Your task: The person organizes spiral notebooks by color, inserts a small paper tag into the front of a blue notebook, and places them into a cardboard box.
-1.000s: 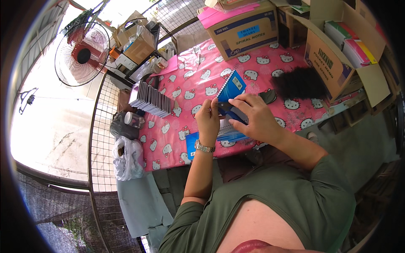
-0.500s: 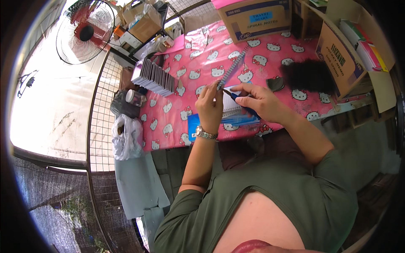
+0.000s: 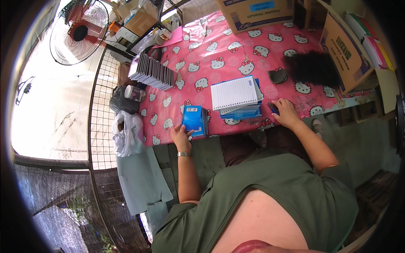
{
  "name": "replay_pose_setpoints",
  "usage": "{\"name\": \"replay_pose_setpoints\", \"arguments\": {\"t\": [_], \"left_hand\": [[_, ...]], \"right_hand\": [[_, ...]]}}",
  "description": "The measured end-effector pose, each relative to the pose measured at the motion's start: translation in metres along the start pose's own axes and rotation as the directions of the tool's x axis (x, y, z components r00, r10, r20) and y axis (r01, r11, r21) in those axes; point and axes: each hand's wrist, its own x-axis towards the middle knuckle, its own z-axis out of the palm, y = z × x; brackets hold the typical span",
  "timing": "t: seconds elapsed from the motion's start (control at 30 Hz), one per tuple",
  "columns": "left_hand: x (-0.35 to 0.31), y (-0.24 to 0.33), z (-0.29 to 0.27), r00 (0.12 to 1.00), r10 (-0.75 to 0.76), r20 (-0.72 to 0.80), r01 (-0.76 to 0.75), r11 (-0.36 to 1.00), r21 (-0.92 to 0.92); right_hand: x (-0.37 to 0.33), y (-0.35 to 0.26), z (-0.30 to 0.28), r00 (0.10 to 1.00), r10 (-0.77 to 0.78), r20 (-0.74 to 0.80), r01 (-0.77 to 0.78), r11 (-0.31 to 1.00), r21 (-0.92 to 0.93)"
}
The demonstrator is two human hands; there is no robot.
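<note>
A small stack of blue-covered spiral notebooks (image 3: pixel 193 119) lies near the table's front edge, coils facing right. My left hand (image 3: pixel 182 138) is at its lower left corner, fingers apart and touching the edge. Right of it is a pile of lined paper pads (image 3: pixel 234 93) with a row of punched holes along the near side and blue covers underneath. Beside that pile, my right hand (image 3: pixel 287 113) rests low on the table, its fingers curled over dark blue-handled pliers (image 3: pixel 273 109). The jaws of the pliers are mostly hidden.
A pink patterned cloth (image 3: pixel 202 63) covers the table. Stacked notebooks (image 3: pixel 151 72) stand at the left, near a plastic jar (image 3: pixel 134 93) and a white bag (image 3: pixel 126 133). Cardboard boxes (image 3: pixel 344 55) stand at the back and right, by a dark fuzzy heap (image 3: pixel 311 69).
My hands have moved apart. The spiral notebook they were working on has left the middle and a blue one lies at the left. My right hand has carried the pliers down to the right.
</note>
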Motion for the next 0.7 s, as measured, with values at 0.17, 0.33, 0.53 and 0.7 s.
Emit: {"name": "replay_pose_setpoints", "arguments": {"t": [0.17,0.33,0.53,0.7], "left_hand": [[-0.001,-0.051,-0.026,0.954,0.290,-0.070,-0.214,0.829,0.517],[0.001,-0.040,-0.015,0.849,0.524,0.070,-0.352,0.462,0.814],[-0.110,0.113,0.138,0.151,0.766,0.625,-0.971,-0.005,0.240],[-0.132,0.137,0.177,0.129,0.334,0.934,-0.973,-0.139,0.184]], "right_hand": [[0.046,0.024,-0.032,0.979,-0.051,-0.200,0.034,0.996,-0.086],[0.106,0.085,-0.074,0.862,0.293,-0.414,-0.467,0.776,-0.423],[0.128,0.118,-0.059,0.879,0.385,-0.282,-0.476,0.734,-0.485],[0.138,0.116,-0.063,0.806,0.451,-0.383,-0.581,0.727,-0.366]]}}
